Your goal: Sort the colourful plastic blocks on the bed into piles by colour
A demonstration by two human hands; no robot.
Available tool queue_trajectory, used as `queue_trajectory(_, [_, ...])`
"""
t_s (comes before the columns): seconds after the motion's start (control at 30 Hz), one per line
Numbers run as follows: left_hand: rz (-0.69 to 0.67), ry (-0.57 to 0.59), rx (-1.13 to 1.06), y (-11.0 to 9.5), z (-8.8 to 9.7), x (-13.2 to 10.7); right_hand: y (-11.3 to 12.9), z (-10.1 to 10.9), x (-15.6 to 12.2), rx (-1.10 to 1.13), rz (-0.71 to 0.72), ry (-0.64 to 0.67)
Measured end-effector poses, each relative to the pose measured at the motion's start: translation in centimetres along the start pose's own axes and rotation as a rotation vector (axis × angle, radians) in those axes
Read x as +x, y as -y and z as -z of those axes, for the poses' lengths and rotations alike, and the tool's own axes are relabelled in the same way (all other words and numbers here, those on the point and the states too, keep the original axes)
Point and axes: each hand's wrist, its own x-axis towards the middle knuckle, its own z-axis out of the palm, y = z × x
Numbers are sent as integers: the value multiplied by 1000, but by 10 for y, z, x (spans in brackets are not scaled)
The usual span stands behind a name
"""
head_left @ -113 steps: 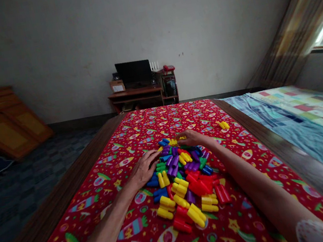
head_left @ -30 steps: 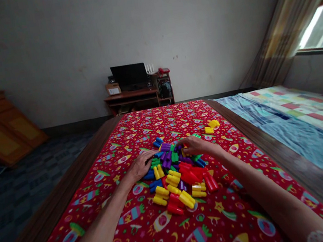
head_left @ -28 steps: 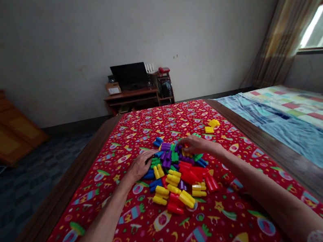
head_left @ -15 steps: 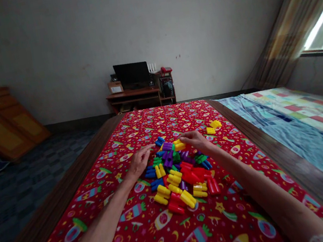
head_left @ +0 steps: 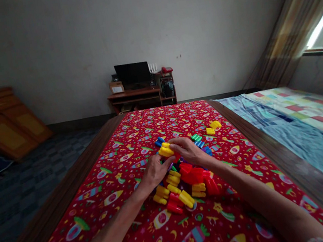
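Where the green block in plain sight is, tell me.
In the head view, the green block sits right of centre on the red cloth, just beyond the right hand and next to the blue blocks.

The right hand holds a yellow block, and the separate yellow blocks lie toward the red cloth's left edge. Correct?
Wrong edge: the head view shows the separate yellow blocks toward the red cloth's right edge. The right hand does hold a yellow block.

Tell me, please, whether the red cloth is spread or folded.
Spread: the red cloth lies mostly flat along the table, blocks heaped on it.
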Motion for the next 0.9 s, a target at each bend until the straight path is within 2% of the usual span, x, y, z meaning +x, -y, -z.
queue_trajectory(0.07, [-63, -7, 69, -2, 4, 1, -4, 6, 1, -1, -9, 43])
queue_trajectory(0.13, [-115, -13, 126, -7, 9, 3, -10, 7, 1, 44, -23, 13])
queue_trajectory(0.2, [-111, -8, 166, -14, 13, 4, -14, 3, 0, 92, -23, -32])
queue_trajectory(0.33, [-48, 128, 123, -27, 20, 4, -8, -8, -7, 229, -20, -97])
queue_trajectory(0.4, [-47, 191, 86, -31, 19, 2, 0, -12, -8, 313, -32, -117])
queue_trajectory(0.53, [-144, 158, 144, -29, 5, -3, 18, -8, -1, 501, -3, -236])
queue_trajectory(0.63, [-247, 104, 109, -23, 1, -2, 22, 13, 11, 471, 49, -377])
queue_trajectory(0.73, [-282, 68, 63, -12, 9, 7, 5, 54, 19, 167, 20, -455])
queue_trajectory(0.8, [-289, 61, 46, 0, 15, 15, -15, 86, 18, -82, -86, -533])
queue_trajectory(0.9, [-213, -29, 30, 28, 20, 30, -48, 129, 4, -473, -355, -588])
